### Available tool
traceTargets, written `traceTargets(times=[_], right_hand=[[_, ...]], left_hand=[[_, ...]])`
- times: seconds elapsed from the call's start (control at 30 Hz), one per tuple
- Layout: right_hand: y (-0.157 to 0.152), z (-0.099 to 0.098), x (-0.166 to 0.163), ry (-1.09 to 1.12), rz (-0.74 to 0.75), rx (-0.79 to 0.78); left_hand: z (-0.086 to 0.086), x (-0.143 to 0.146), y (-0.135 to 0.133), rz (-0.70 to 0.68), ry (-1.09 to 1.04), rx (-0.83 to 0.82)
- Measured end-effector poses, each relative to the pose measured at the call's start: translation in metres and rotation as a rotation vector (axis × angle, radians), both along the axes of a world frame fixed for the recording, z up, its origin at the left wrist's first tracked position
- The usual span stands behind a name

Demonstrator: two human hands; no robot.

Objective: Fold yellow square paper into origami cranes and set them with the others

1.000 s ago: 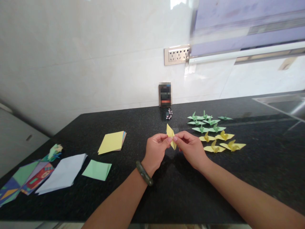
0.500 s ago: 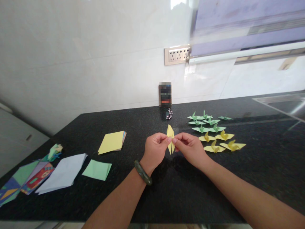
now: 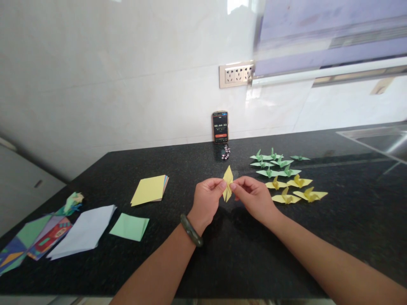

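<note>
Between my hands is a yellow folded paper (image 3: 228,174), a narrow diamond with its point upward and a split lower end. My left hand (image 3: 206,199) pinches its left edge between thumb and fingers, a dark green bangle (image 3: 191,230) around the wrist. From the other side my right hand (image 3: 256,198) grips the right edge, thumb on the front. The paper is held above the black counter. To the right of my right hand sit several yellow paper cranes (image 3: 286,196), with several green paper cranes (image 3: 269,172) behind them.
A stack of square paper (image 3: 149,189), yellow on top, lies left of my hands. Nearer are a green folded sheet (image 3: 129,227), white sheets (image 3: 84,232) and a colourful packet (image 3: 51,239). A phone (image 3: 220,127) showing a timer leans on the wall. A sink edge (image 3: 365,144) is at right.
The yellow paper has opened out a little, and its upper part looks flatter and wider. Both hands stay at nearly the same spot, still pinching its edges.
</note>
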State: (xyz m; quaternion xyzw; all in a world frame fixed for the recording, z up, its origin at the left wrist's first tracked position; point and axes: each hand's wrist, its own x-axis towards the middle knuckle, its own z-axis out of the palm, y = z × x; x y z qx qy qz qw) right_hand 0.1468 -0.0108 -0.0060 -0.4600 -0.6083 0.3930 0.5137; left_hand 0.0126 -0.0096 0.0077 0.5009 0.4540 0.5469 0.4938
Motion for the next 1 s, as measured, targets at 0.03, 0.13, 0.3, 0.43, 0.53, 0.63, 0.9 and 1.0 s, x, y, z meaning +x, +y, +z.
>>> traceTargets(times=[0.03, 0.13, 0.3, 0.43, 0.53, 0.63, 0.9, 1.0], right_hand=[[0.0000, -0.0007, -0.0003, 0.005, 0.000, 0.006], [0.0004, -0.0019, 0.0001, -0.019, -0.011, 0.024], [0.0019, -0.0008, 0.0030, -0.035, -0.055, 0.045], [0.0027, -0.0010, 0.0011, 0.061, -0.072, 0.023], [0.0031, -0.0030, -0.0010, 0.150, -0.075, 0.045], [0.0028, -0.0040, -0.0008, 0.077, -0.078, 0.054], [0.0015, -0.0019, -0.0001, 0.024, -0.088, 0.030], [0.0031, -0.0036, 0.0000, 0.037, -0.091, 0.029]], left_hand=[[0.0006, 0.0000, -0.0004, 0.012, 0.011, 0.008], [0.0018, 0.0014, -0.0022, 0.018, 0.022, 0.026], [0.0007, 0.0053, -0.0043, -0.064, -0.040, -0.014], [-0.0019, 0.0066, -0.0027, -0.109, -0.165, -0.099], [-0.0038, 0.0061, -0.0012, -0.120, -0.286, -0.159], [-0.0052, 0.0053, -0.0010, -0.144, -0.331, -0.183], [-0.0064, 0.0058, -0.0009, -0.142, -0.307, -0.167], [-0.0064, 0.0065, -0.0005, -0.118, -0.292, -0.162]])
